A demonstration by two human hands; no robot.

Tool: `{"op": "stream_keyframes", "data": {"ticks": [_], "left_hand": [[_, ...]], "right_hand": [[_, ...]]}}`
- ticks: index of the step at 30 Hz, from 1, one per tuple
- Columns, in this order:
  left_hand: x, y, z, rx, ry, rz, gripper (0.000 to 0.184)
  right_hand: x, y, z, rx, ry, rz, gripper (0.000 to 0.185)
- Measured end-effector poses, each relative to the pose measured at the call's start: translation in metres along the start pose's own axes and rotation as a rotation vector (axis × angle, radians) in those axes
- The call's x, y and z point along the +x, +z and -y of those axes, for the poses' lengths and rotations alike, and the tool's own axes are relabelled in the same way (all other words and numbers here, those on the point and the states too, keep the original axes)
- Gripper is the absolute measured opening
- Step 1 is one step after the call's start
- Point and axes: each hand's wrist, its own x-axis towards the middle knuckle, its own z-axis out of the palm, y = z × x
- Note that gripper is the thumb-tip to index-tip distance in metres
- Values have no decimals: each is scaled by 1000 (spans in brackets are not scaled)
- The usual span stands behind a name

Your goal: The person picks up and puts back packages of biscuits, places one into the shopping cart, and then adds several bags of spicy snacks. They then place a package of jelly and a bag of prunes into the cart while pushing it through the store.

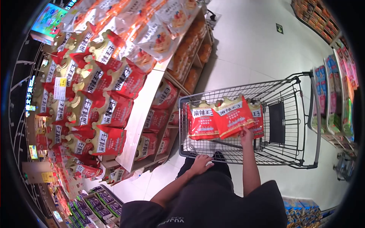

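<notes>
Head view: right hand (pixel 247 136) pinches red bag (pixel 233 117) in cart (pixel 276 123); left hand (pixel 201 165) beside it, grip unclear.

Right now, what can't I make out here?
Head view, rightmost red bag in the cart: partly hidden behind the middle red bag.
Head view, right hand: too small to tell whether it grips that bag.
Head view, price tag: fine print too small.
Head view, upper-right shelf: cut off by the top edge.

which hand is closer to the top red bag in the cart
Right: the right hand pinches the top red bag at its lower edge, while the left hand is farther off, at the near side of the cart.
</notes>
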Motion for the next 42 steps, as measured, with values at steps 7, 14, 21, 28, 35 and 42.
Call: {"op": "stream_keyframes", "data": {"ticks": [7,14,21,28,35,42], "left_hand": [[11,-8,27,-755,-188,16,51],[-10,-133,14,-1755,-288,-332,64],[-92,-212,64,-1446,-153,-735,56],[-157,-231,115,-1303,-135,-616,56],[-190,-221,162,-1247,-291,-879,37],[-204,-214,180,-1322,-299,-939,33]], "right_hand": [[-107,29,21,165,-96,213,30],[-186,97,-20,-121,50,697,36],[-215,179,-48,-333,-74,796,54],[-260,265,-73,-1023,-120,1026,49],[-289,281,-140,-1055,-162,924,39],[-287,280,-171,-1123,-194,826,37]]}}
